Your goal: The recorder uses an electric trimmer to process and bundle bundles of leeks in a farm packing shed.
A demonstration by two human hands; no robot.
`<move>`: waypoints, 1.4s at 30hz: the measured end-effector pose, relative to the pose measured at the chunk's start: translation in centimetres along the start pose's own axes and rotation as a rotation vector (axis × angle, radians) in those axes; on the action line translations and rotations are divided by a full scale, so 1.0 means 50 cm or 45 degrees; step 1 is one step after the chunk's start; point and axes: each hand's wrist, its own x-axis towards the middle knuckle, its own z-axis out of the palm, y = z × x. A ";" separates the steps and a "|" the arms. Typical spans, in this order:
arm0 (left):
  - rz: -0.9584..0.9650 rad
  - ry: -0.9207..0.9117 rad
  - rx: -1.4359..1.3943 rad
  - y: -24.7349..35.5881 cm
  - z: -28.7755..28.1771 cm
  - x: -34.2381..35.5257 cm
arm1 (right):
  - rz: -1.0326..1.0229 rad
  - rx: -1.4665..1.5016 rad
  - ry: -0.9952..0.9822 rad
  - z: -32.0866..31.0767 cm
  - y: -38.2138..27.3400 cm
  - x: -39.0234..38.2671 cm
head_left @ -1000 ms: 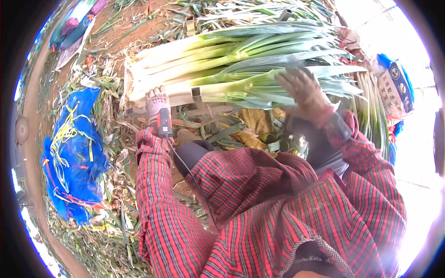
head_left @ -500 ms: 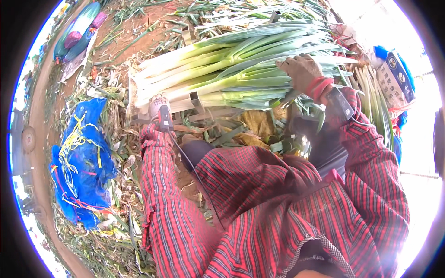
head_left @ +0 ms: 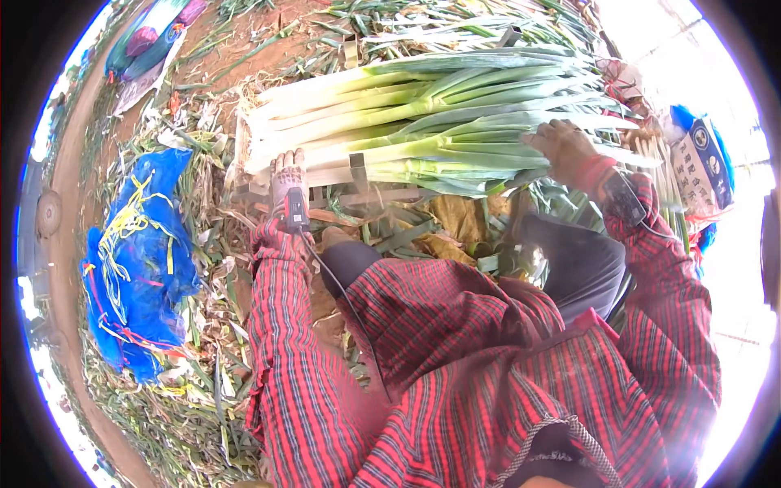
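Observation:
A thick bundle of leeks lies crosswise in front of me, white ends to the left and green leaves to the right. It rests in a low metal frame with short uprights. My left hand, in a light patterned glove, lays its fingers against the white ends at the near edge. My right hand, in a brownish glove, rests on the green leaves at the near right, its fingers slightly bent and pointing left. The undersides of its fingers are hidden. A small dark device is strapped to each wrist.
Blue netting with yellow strings lies at the left. More leeks are spread beyond the frame. Leaf scraps litter the soil. A printed sack stands at the right, and my bent knee is close to the frame.
My right hand has slid a little to the right and nearer along the leaves. My left hand stays at the white ends. The whole view has shifted slightly.

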 end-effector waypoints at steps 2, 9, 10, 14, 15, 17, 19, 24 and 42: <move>-0.051 0.003 -0.042 0.007 0.015 -0.002 | -0.029 0.177 0.045 0.029 0.019 0.003; -0.085 -0.063 -0.029 0.010 0.027 0.001 | 0.004 0.308 -0.259 0.079 0.072 0.141; -0.078 -0.010 -0.009 0.009 0.028 -0.002 | -0.047 0.236 -0.406 0.069 0.057 0.149; -0.096 0.026 0.004 0.016 0.041 -0.007 | -0.012 0.155 -0.656 -0.034 0.026 0.139; -0.110 0.015 -0.006 0.018 0.044 -0.004 | 0.049 0.129 -0.688 -0.057 0.009 0.144; -0.129 -0.026 0.001 0.021 0.042 0.000 | -0.134 0.323 -0.121 -0.074 -0.041 0.157; -0.105 0.006 -0.052 0.020 0.023 0.000 | -0.205 0.391 0.183 -0.057 -0.103 0.185; -0.171 0.374 -0.623 0.047 -0.109 -0.064 | -0.155 0.434 0.152 0.013 -0.156 0.226; -1.425 -0.068 -3.275 0.496 -0.015 -0.066 | -0.375 0.644 0.105 0.021 -0.133 0.261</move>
